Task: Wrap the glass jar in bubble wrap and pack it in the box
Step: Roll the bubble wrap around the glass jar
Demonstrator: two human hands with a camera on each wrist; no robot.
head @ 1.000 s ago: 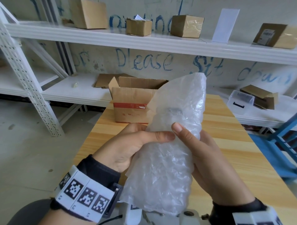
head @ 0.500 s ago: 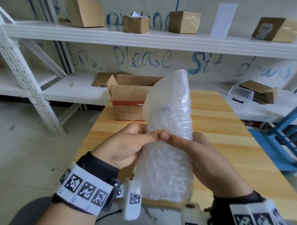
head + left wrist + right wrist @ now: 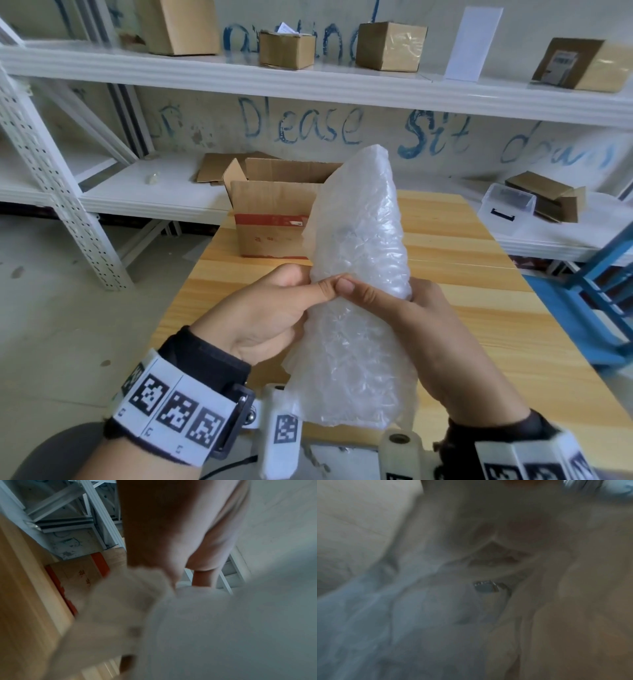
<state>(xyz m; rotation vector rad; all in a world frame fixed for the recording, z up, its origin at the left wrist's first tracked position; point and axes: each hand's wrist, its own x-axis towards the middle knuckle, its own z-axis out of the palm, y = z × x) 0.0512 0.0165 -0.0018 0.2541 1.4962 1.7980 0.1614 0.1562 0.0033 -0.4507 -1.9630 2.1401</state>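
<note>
Both the left hand [image 3: 260, 315] and right hand [image 3: 421, 329] curl round the mid-section of the crinkled clear bubble-wrap roll [image 3: 359, 274] hiding the glass jar, loose ends flaring above and below the grip, so slackening could unroll it short of the open brown cardboard box [image 3: 274, 219] beyond.
</note>
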